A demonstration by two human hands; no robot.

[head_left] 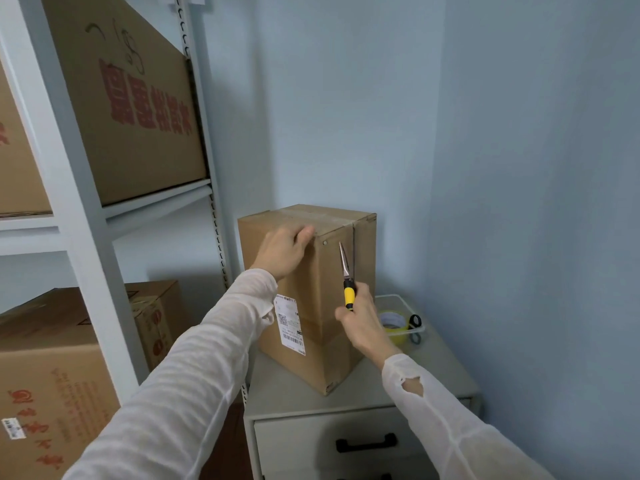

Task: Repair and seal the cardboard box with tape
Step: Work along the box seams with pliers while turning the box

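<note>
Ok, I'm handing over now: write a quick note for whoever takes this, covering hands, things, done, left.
Left hand rests on the cardboard box's upper corner, steadying it. Right hand grips the yellow-handled tool, tip up against the box's side beside a dark vertical seam.
Box stands upright on the grey cabinet; tape roll lies in the clear tray behind it.
Done: tape strip across the box top.
Left: side seam looks untaped; tape roll not yet picked up.

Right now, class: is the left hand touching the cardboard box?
Touching. The head view shows the left hand pressed against the cardboard box near its top corner, no gap between them.
</note>
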